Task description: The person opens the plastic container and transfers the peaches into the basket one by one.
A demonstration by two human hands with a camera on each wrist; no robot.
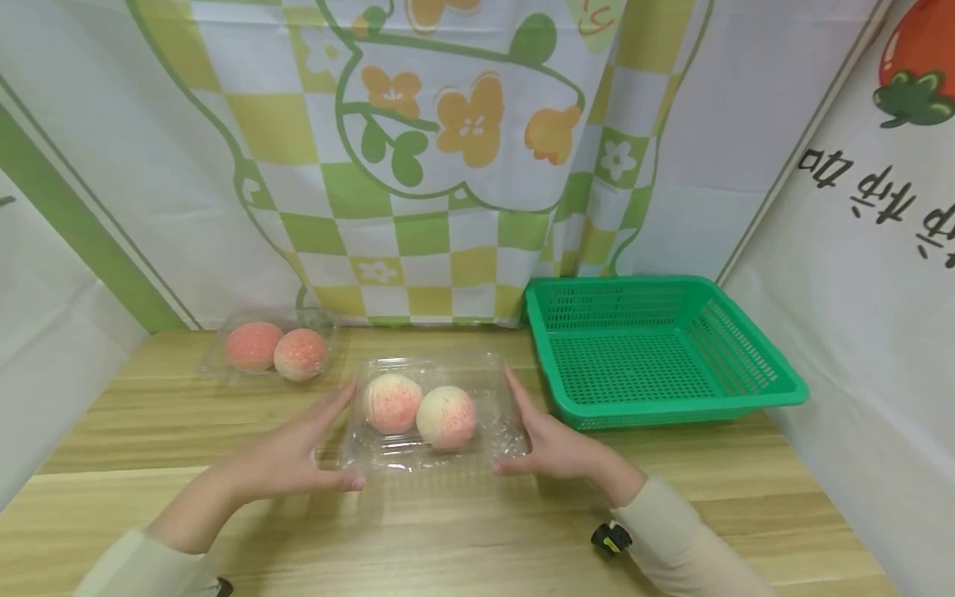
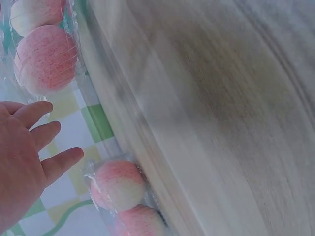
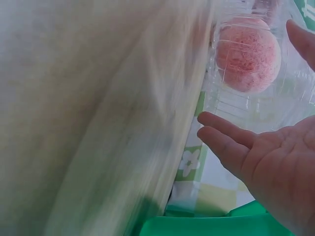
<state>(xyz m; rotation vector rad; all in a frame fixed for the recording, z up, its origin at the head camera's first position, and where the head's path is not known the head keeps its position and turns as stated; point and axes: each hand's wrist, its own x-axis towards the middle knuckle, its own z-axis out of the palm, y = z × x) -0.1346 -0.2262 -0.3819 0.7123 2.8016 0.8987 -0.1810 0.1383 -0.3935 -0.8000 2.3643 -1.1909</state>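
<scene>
A clear plastic box (image 1: 485, 431) holding two pink-and-cream peaches (image 1: 446, 417) is at the middle of the table, between the two hands. At its left side is my left hand (image 1: 287, 456), fingers extended and thumb apart near the front corner. My right hand (image 1: 555, 444) flanks the right side, its fingers straight along the wall and its thumb at the near corner. Both wrist views show the fingers spread beside the box, one peach (image 3: 248, 55) plain through the plastic in the right one. Whether the box touches the table I cannot tell.
A second clear box with two redder peaches (image 1: 300, 354) stands at the back left. To the right is a green plastic basket (image 1: 675, 410) with mesh sides. A patterned curtain (image 1: 433, 249) hangs behind the wooden table (image 1: 448, 539). A small black object (image 1: 612, 539) is by the right sleeve.
</scene>
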